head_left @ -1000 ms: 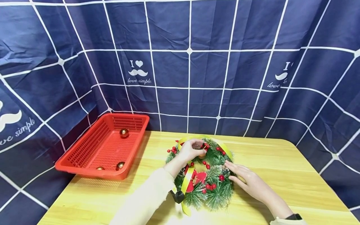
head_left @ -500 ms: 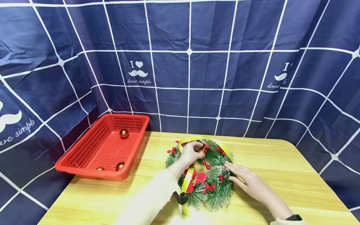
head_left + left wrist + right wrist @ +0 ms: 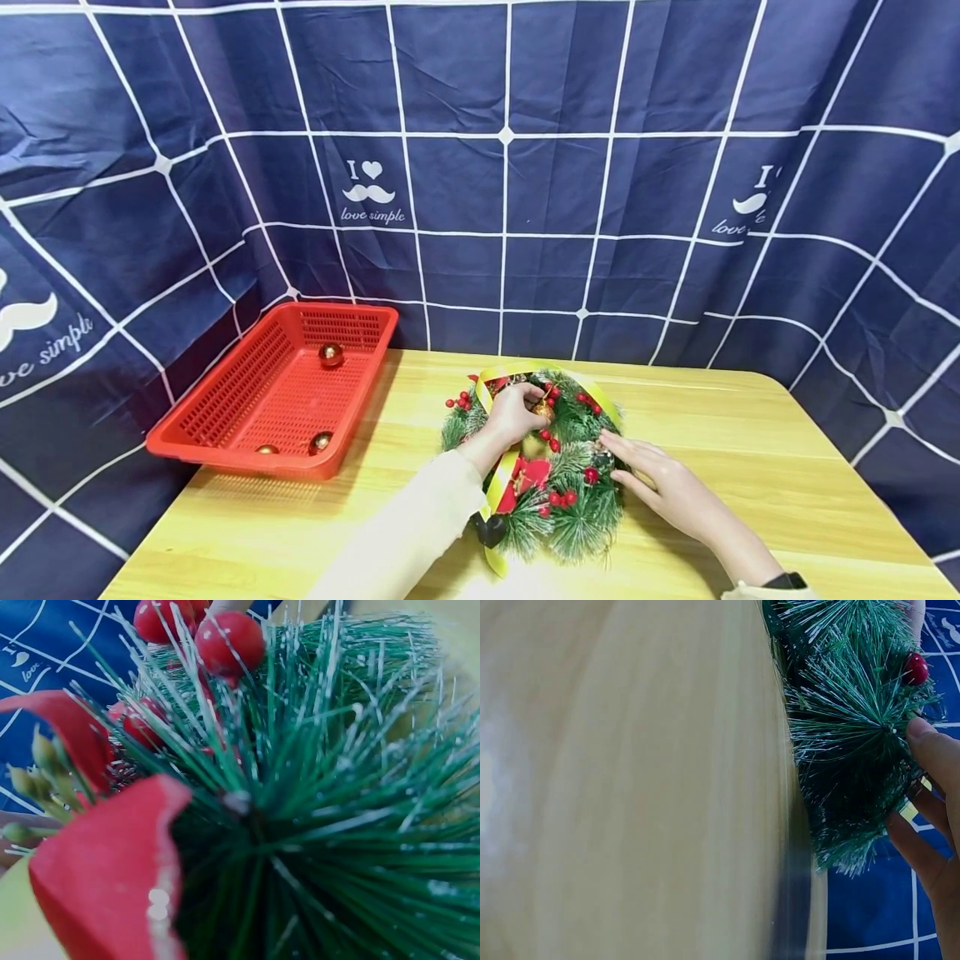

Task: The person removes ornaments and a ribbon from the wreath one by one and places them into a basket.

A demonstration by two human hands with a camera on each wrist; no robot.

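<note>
A green Christmas wreath (image 3: 581,517) with red berries, a red bow (image 3: 531,475) and a yellow ribbon (image 3: 603,396) lies on the table. Over its upper middle, my left hand (image 3: 512,415) pinches a small gold bauble (image 3: 543,409) between thumb and fingers, close beside some berries. At the wreath's right edge, my right hand (image 3: 660,479) holds the greenery with thumb and fingers spread apart. The right wrist view shows the thumb (image 3: 930,746) and fingers on the edge sprigs. Needles, berries (image 3: 229,645) and a red petal (image 3: 112,877) fill the left wrist view, hiding the bauble.
To the left stands a red plastic basket (image 3: 367,375) with shiny baubles inside, one (image 3: 330,355) near its back and another (image 3: 321,442) near the front. A blue checked curtain (image 3: 555,183) hangs behind the wooden table (image 3: 750,442).
My left hand has shifted slightly right and toward me over the wreath, and the gold bauble shows more between its fingers. The right hand stays in place.
</note>
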